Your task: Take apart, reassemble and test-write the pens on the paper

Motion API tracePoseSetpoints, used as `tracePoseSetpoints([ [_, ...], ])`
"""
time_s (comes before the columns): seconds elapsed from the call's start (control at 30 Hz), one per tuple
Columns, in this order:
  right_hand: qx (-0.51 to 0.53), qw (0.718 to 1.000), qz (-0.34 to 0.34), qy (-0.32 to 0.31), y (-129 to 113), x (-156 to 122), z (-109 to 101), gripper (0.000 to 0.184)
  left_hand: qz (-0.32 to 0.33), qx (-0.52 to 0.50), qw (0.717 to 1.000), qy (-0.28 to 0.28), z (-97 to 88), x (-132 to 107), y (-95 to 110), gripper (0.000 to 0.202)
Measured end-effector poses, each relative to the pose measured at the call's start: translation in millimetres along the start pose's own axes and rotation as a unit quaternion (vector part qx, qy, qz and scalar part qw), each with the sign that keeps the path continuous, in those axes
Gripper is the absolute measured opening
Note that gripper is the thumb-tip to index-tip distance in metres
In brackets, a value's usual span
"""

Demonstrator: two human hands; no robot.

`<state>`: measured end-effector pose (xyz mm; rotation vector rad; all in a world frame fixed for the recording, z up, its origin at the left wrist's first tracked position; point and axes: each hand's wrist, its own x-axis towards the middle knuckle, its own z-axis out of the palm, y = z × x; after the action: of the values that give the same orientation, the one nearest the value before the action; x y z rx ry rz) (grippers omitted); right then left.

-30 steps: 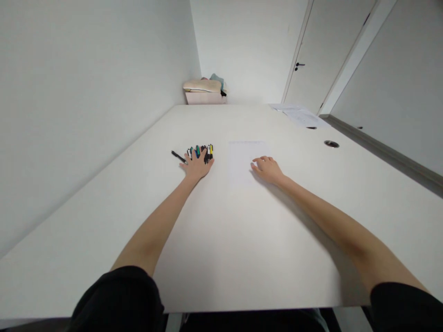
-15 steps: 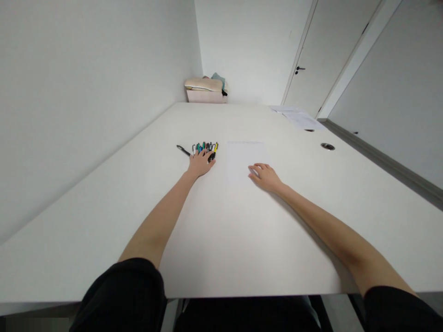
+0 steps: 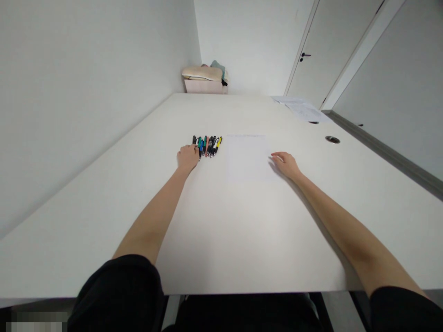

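On the white table, several pens lie side by side in a close row, with black, green, blue, reddish and yellow ones among them. My left hand is at the row's left end, its fingers bent down against a dark pen that it partly covers. A white sheet of paper lies flat to the right of the pens. Just past its right edge, my right hand hovers low over the table, fingers loosely stretched toward the sheet, with nothing visible in them.
Loose papers lie at the table's far right, near a round cable hole. A light box with a folded cushion on top stands beyond the far edge. A wall runs along the left side.
My left hand has moved left off the pens and curled at their left end. The stray dark pen now lies with the row. My right hand has shifted right, off the sheet.
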<state>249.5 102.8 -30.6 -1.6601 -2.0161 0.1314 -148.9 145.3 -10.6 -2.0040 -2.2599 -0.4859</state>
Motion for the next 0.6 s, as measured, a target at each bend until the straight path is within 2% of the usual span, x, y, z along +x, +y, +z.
tracePoseSetpoints([
  [0.17,-0.032,0.997,-0.04,-0.051,-4,-3,0,0.037,0.0,0.002,1.0,0.009,-1.3,-5,3,0.042],
  [0.3,-0.027,0.997,-0.048,-0.049,-2,-5,-1,0.036,0.012,-0.003,0.998,0.057,-5.9,-10,7,0.042],
  [0.37,-0.021,0.997,-0.057,-0.038,-1,-7,0,0.033,0.061,-0.001,0.996,0.071,-7.2,-13,13,0.041],
  [0.5,-0.003,0.996,-0.085,-0.026,-1,-9,-1,0.03,0.197,-0.007,0.979,0.058,-6.3,-20,30,0.038],
  [0.6,0.001,0.995,-0.094,-0.038,-2,-10,-3,0.03,0.231,0.003,0.972,0.032,-5.8,-26,42,0.038],
])
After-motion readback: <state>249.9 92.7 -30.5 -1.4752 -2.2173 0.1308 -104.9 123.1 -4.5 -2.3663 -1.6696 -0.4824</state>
